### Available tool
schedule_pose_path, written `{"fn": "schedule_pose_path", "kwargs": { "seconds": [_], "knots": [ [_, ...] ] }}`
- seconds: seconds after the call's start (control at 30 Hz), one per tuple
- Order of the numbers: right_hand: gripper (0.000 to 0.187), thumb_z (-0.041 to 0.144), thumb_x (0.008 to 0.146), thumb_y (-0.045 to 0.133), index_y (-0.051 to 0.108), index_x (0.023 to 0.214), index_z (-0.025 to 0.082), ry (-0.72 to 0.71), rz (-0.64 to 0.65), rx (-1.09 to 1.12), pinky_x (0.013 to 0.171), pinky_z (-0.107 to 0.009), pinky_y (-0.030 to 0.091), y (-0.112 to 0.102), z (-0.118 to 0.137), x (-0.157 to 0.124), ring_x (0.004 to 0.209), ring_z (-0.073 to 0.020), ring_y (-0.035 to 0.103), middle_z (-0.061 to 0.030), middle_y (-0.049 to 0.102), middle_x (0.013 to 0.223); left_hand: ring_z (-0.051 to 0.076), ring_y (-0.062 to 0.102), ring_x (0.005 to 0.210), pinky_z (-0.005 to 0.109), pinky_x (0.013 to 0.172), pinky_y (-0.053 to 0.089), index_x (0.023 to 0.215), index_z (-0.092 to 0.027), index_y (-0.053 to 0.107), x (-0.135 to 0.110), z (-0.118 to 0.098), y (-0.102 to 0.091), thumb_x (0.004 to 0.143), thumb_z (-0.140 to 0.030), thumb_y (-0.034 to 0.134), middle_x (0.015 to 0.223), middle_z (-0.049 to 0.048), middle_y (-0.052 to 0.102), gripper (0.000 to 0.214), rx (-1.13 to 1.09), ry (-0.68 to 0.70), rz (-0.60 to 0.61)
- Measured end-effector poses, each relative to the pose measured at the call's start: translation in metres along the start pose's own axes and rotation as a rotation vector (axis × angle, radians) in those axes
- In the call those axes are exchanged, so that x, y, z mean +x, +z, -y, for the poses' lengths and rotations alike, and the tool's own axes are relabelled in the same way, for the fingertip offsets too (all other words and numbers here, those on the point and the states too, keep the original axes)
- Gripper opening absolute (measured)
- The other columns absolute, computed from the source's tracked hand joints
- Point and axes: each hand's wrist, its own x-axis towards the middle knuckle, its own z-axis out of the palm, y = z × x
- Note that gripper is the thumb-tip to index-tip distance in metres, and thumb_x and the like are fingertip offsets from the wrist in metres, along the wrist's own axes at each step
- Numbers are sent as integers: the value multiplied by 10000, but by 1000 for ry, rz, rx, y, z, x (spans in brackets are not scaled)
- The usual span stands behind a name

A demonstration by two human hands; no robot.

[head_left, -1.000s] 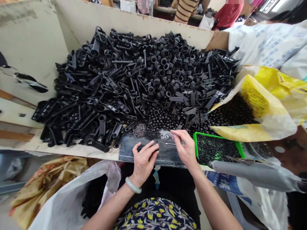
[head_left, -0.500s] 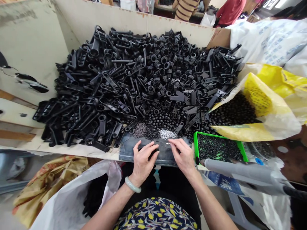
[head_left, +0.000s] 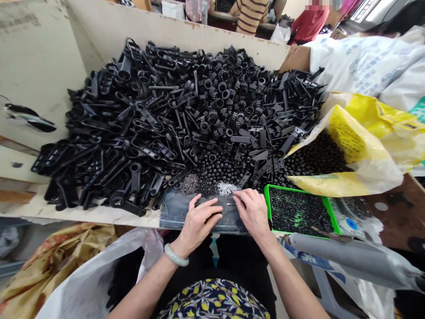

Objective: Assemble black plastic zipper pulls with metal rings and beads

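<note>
My left hand (head_left: 201,220), with a pale bangle at its wrist, curls over the grey work mat (head_left: 172,208). Its fingers are closed round a small black plastic part, mostly hidden by them. To its right, my right hand (head_left: 253,212) pinches a thin metal pin (head_left: 230,204) that points left toward the other hand. Just beyond the hands lie a heap of silvery pins (head_left: 226,188), a heap of small brownish-grey bits (head_left: 189,184) and round black pieces (head_left: 219,170).
Black plastic handles (head_left: 133,115) and toothed rings (head_left: 226,93) are piled high behind. At right stand a green tray (head_left: 267,201) of small black parts, a yellow-white bag (head_left: 368,155) and a grey cylindrical arm (head_left: 338,250). Other people are across the partition (head_left: 199,33).
The whole view has shifted slightly. The metal pin in my right hand shows longer than before, and my left fingers have drawn more closely over the black part.
</note>
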Motion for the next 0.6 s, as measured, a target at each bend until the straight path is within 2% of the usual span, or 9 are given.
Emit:
{"fn": "schedule_pose_path", "kwargs": {
  "seconds": [0.17,0.27,0.43,0.6],
  "knots": [
    [148,268,1071,561,703,1040,239,-30,3,-53,807,-382,369,12,1,14,910,-224,612,-42,725,967,249,731,1197,504,1144,360,1116,-276,733,-2,2,2,994,-231,674,1107,18,828,142,19,-18,-10],
    [162,263,1074,552,692,999,231,-27,4,-46,802,-377,367,12,0,14,901,-217,612,-42,724,965,247,719,1208,489,1121,360,1109,-272,736,-3,2,4,989,-230,683,1110,14,827,137,39,-16,-15],
    [154,277,1075,553,690,1019,235,-38,-5,-24,789,-391,372,-5,5,3,891,-220,613,-44,723,959,250,702,1206,454,1056,375,1115,-261,732,-1,1,4,1004,-244,667,1086,13,829,130,72,23,-36],
    [117,278,1068,576,688,1067,242,-115,84,163,818,-377,434,-22,20,-12,924,-218,630,-44,727,1005,246,709,1158,449,1023,363,1112,-248,730,-1,-2,5,1011,-247,656,1073,14,829,125,99,13,-46]
  ]
}}
